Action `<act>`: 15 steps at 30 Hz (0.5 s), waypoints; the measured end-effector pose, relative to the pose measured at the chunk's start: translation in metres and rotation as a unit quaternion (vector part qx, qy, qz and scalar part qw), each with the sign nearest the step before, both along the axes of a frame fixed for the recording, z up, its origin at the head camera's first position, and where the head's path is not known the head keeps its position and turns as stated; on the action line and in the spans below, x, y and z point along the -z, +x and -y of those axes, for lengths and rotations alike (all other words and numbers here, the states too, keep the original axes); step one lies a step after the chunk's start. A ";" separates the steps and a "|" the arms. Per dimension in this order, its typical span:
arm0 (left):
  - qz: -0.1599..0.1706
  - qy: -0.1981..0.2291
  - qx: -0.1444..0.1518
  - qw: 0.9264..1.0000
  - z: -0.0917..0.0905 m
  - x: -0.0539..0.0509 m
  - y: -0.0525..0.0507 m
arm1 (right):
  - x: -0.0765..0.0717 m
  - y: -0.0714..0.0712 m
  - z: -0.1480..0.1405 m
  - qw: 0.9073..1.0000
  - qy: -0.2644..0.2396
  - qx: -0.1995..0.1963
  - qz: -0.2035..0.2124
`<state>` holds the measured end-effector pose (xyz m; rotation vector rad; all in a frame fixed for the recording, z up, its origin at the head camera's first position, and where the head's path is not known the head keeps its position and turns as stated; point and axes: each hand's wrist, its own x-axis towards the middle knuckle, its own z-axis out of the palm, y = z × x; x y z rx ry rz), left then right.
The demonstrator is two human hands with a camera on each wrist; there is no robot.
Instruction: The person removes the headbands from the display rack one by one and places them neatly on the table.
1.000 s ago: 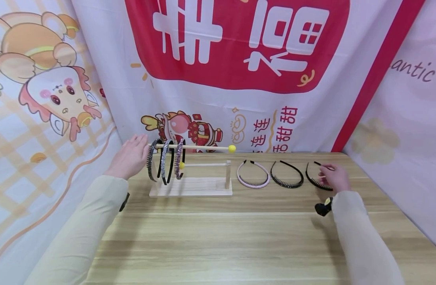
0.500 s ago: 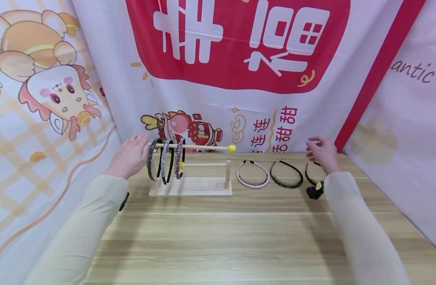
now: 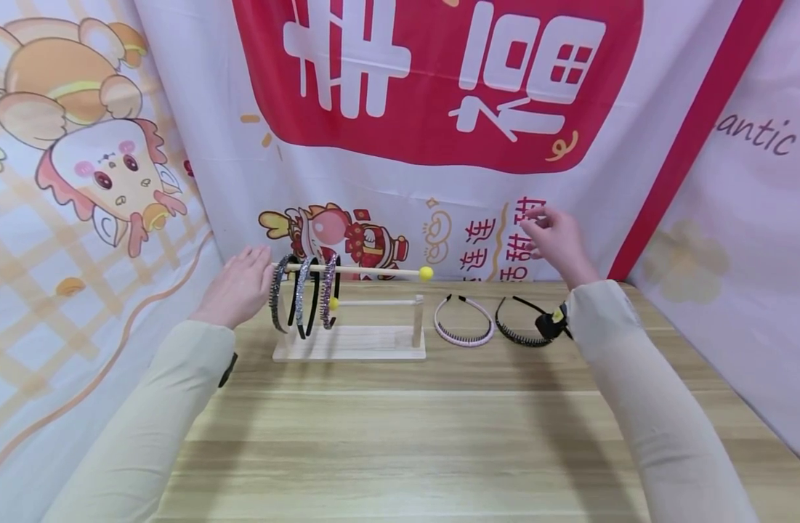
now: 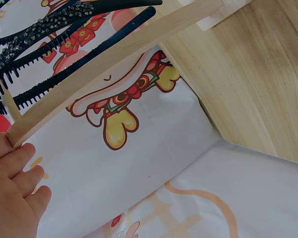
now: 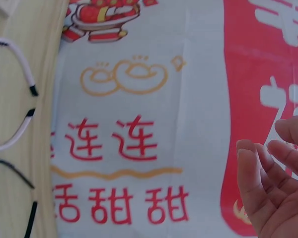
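Observation:
My left hand point(image 3: 238, 287), fingers mostly straight, touches the top left end of a wooden headband stand point(image 3: 360, 351). In the left wrist view its fingers meet the end of the stand's upright post point(image 4: 89, 82). On the upper rod hang a dark glittery headband point(image 3: 276, 298), a silver one point(image 3: 300, 294) and a purple-pink one point(image 3: 327, 294). My right hand point(image 3: 558, 242) is raised over the table's back right, fingers loosely bent, holding nothing. Below it lie a pink headband point(image 3: 463, 339) and a black headband point(image 3: 519, 338); another black one is mostly hidden behind the wrist camera.
The upper rod ends in a yellow ball point(image 3: 426, 273), and a second yellow ball point(image 3: 333, 303) sits on the lower rod. Printed cloth point(image 3: 400, 189) hangs close behind the wooden table point(image 3: 400, 436) and along both sides.
My right hand has lifted from the rightmost black headband, rising and moving left without it. The left hand and the headbands on the stand stay put.

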<state>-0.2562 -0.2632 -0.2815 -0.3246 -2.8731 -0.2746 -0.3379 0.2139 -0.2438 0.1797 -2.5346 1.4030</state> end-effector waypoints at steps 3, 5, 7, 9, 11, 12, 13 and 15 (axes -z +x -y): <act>0.001 -0.001 0.001 1.000 0.000 0.000 0.000 | -0.010 0.004 0.013 1.000 -0.004 -0.013 -0.010; -0.001 -0.002 0.001 1.000 -0.001 0.000 0.000 | -0.016 0.007 0.021 1.000 -0.003 -0.020 -0.015; -0.004 -0.002 0.000 1.000 -0.001 0.000 0.000 | -0.022 0.009 0.030 0.999 -0.002 -0.030 -0.020; -0.007 -0.001 0.000 1.000 0.000 0.000 0.000 | -0.027 0.011 0.039 0.999 0.004 -0.038 -0.024; -0.009 0.000 0.000 1.000 0.000 0.000 0.000 | -0.032 0.013 0.047 0.998 0.009 -0.051 -0.032; -0.009 0.001 0.000 1.000 0.000 0.000 0.000 | -0.034 0.013 0.052 0.998 0.011 -0.057 -0.036; -0.008 0.001 0.000 1.000 -0.001 -0.001 0.000 | -0.036 0.014 0.056 0.997 0.013 -0.064 -0.040; -0.006 0.001 -0.002 1.000 -0.001 -0.001 0.001 | -0.039 0.015 0.065 0.996 0.020 -0.074 -0.049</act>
